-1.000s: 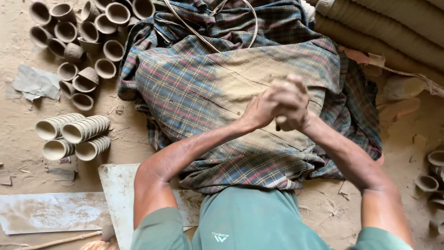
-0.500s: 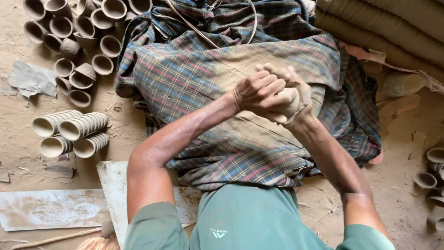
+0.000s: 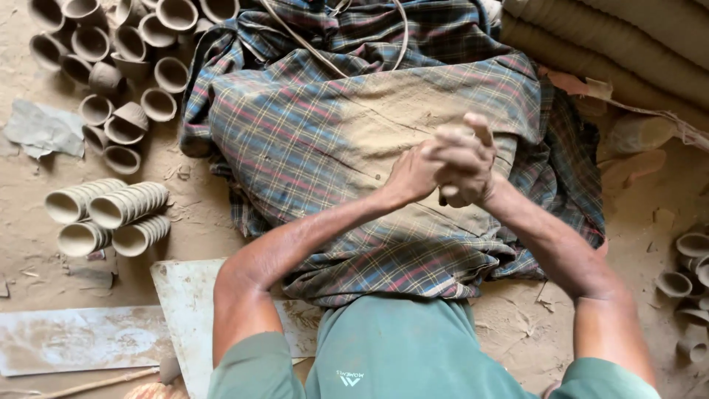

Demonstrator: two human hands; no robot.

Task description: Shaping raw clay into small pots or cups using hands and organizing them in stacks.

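Note:
My left hand [image 3: 417, 171] and my right hand [image 3: 464, 164] are pressed together over a plaid cloth [image 3: 310, 125] that covers a mound on the ground. Both hands are smeared with pale clay. A small pale lump of clay [image 3: 448, 191] shows just under the joined fingers, mostly hidden. One right finger sticks up. My forearms reach out from a green shirt at the bottom.
Several small clay cups [image 3: 125, 44] lie loose at the upper left, and stacked rows of cups [image 3: 111, 210] lie on their sides at the left. More cups [image 3: 687, 273] are at the right edge. A flat board [image 3: 185, 295] and rolled matting [image 3: 628, 44] border the cloth.
My clasped hands have shifted slightly and turned against each other over the cloth. The view has also drifted a little.

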